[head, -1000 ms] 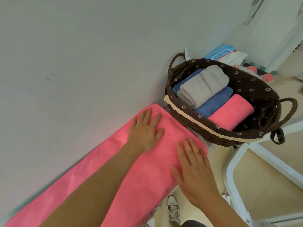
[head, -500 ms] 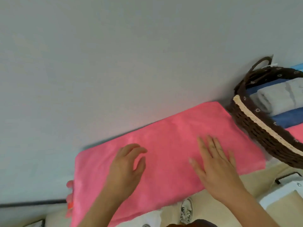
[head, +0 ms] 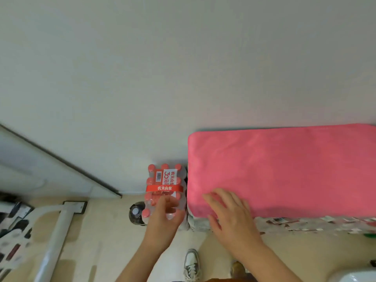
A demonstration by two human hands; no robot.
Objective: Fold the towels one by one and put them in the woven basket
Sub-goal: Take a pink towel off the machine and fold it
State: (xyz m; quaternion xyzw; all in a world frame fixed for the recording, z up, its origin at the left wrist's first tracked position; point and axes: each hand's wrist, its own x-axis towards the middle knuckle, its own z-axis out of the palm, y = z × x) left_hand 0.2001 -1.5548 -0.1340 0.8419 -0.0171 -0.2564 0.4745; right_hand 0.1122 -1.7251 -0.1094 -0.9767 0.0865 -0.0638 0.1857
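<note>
A pink towel (head: 284, 169) lies flat as a long strip against the wall, and its right end runs out of view. My right hand (head: 230, 214) rests on the towel's near left corner with its fingers straight. My left hand (head: 162, 218) is just off the towel's left end, over a pack of bottles. Its fingers are loosely bent and nothing shows in them. The woven basket is out of view.
A shrink-wrapped pack of red-capped water bottles (head: 162, 188) stands on the floor at the towel's left end. A dark bottle (head: 136, 213) is beside it. Plastic-wrapped packs (head: 305, 222) lie under the towel. A white frame leg (head: 59, 231) crosses the floor at left. My shoe (head: 191, 263) is below.
The view has swung left and the basket has left the frame. Both hands slid left along the towel to its left end, and my left hand has come off it.
</note>
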